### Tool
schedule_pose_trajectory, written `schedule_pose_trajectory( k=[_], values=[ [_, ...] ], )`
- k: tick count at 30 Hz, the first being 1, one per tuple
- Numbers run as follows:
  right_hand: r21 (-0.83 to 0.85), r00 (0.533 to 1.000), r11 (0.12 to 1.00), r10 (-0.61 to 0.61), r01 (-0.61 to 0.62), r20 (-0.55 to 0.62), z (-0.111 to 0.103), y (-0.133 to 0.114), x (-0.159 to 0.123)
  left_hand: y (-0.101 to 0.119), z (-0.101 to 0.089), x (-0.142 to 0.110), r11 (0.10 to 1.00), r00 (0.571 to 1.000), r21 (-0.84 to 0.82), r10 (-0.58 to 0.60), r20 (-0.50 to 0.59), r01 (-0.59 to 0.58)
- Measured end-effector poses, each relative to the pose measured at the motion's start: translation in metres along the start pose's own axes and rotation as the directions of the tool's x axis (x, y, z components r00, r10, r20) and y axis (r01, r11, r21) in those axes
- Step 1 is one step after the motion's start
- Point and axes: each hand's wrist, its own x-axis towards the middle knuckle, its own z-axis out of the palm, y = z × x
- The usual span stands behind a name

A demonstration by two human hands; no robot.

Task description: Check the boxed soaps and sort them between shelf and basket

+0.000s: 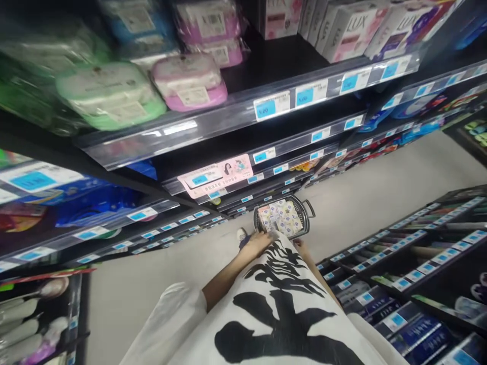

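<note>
A: Head view. State of grip?

B: Left hand [262, 240] low, by the basket's [306, 223] near rim; fingertips hidden. How far open, whether holding: cannot tell. Right hand [300, 246] mostly behind the shirt [292, 304]; opening and hold also cannot tell.

A: Packs [283, 215]?

B: Inside the basket, covering much of its bottom. Basket sits low, ahead of the shirt.

A: Progress?

B: Loading done for those packs, I judge. LUX boxes [352, 30] stay shelved, neither hand near. Remainder: undetermined from here.
</note>
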Motion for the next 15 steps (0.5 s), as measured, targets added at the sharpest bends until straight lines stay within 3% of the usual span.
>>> schedule_pose_trajectory(
  k=[7, 15],
  values=[
    [-0.120, 0.989, 0.982, 0.147, -0.144, 0.019, 0.003, 0.063, 0.014, 0.025, 0.028, -0.013, 0.997, 0.999, -0.074, -0.033, -0.001, 0.033],
    [-0.080, 0.959, 0.960, 0.275, -0.270, 0.062, 0.049, 0.123, 0.032, 0.023, 0.061, -0.020, 0.998, 0.989, -0.013, -0.057, 0.138, 0.059]
  ],
)
